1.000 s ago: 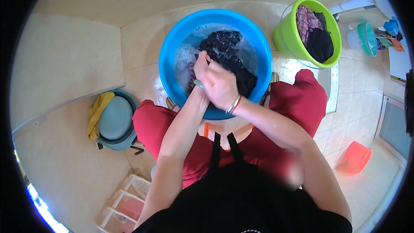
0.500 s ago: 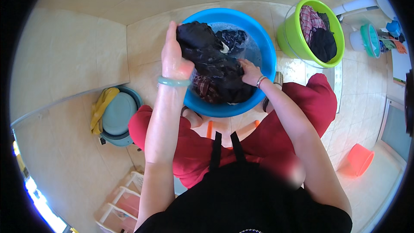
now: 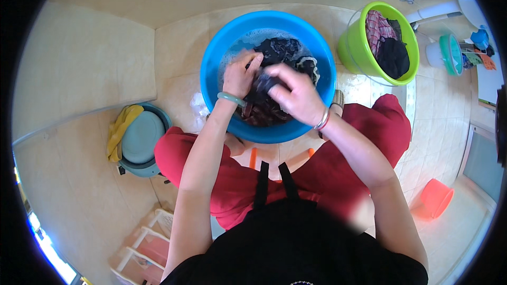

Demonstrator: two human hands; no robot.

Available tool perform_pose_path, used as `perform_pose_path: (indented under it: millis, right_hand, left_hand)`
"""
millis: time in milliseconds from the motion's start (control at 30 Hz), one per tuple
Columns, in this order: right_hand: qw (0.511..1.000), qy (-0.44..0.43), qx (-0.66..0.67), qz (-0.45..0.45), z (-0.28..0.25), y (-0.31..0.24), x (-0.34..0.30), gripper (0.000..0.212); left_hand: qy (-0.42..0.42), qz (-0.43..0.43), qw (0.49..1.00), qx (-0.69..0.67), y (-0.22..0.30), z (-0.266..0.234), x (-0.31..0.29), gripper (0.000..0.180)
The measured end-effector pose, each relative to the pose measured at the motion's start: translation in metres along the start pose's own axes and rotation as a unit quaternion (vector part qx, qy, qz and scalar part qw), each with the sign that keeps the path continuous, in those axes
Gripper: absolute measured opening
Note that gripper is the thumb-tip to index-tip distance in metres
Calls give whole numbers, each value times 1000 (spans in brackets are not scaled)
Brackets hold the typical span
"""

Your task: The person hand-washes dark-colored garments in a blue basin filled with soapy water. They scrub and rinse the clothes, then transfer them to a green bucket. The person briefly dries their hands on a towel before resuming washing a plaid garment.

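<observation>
A round blue basin (image 3: 329, 74) of sudsy water stands on the floor before me, with wet dark clothes in it. My left hand (image 3: 240, 76), a pale green bangle at its wrist, is closed on a dark garment (image 3: 259, 93) over the basin's middle. Slightly blurred, my right hand (image 3: 297, 95) curls its fingers round the same cloth from the other side. Beyond the hands lies a dark patterned cloth (image 3: 280, 47) in the water. A dark red plaid cloth (image 3: 266, 116) sits at the near side. Parts of the garment are hidden under my fingers.
To the right stands a lime-green bucket (image 3: 413, 68) of clothes. A grey-blue tub (image 3: 142, 137) with a yellow cloth (image 3: 120, 134) is at the left. An orange bucket (image 3: 437, 199) lies at the lower right, and a white rack (image 3: 138, 248) stands lower left.
My left hand has come down and right from the basin's left rim, where it was raised flat against the garment. My right hand has shifted slightly, and both hands now meet round the cloth.
</observation>
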State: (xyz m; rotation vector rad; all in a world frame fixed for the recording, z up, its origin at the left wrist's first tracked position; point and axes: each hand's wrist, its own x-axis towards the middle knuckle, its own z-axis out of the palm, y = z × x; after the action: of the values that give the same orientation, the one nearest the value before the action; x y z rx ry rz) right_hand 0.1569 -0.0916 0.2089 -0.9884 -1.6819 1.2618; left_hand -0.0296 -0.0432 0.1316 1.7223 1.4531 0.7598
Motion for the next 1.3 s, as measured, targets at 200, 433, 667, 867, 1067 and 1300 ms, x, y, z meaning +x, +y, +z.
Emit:
perform_pose_path:
  millis: [200, 433, 667, 867, 1067, 1300]
  right_hand:
    - [982, -174, -72, -19, 44, 42, -49, 28]
    - [873, -393, -134, 255, 32, 84, -60, 37]
    - [938, 95, -228, 242, -16, 180, -50, 43]
    - [901, -8, -220, 374, -26, 137, -21, 48]
    - [911, 209, 36, 353, -3, 148, -43, 30]
    - [898, -139, -265, 324, 0, 149, -63, 22]
  left_hand:
    - [-281, -282, 899, 181, -69, 49, -16, 96]
    - [-316, -229, 901, 189, -88, 67, -41, 39]
    - [-75, -202, 906, -365, 2, 48, -5, 8]
    - [0, -151, 841, -519, 44, 17, -2, 8]
    - [-13, -385, 652, -653, -21, 30, -5, 45]
    - [-127, -344, 854, -370, -39, 77, -31, 39]
